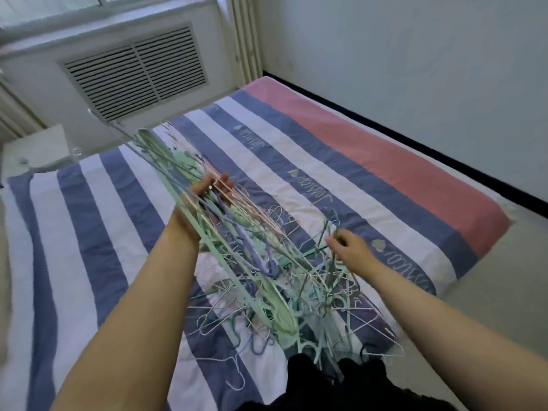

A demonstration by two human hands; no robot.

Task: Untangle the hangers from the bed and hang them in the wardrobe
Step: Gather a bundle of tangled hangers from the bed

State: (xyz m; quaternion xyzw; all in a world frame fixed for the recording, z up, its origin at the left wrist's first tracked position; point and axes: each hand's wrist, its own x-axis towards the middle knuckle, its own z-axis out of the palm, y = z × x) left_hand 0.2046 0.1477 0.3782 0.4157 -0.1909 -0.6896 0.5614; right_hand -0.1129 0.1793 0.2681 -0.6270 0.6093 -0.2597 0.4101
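A big tangle of thin hangers (267, 280), pale green, pink, purple and white, lies on the striped bed (98, 232) near its front edge. My left hand (204, 200) is shut on a bundle of several hangers (166, 161) and holds it tilted up toward the back left. My right hand (350, 247) pinches a thin dark green hanger (323, 229) at the right side of the tangle. The wardrobe is not in view.
The bed sheet has purple and white stripes and a pink band (385, 164) at the right. A vent grille (136, 72) sits under the window behind. A white side table (38, 146) stands at the left. Floor (504, 280) lies to the right.
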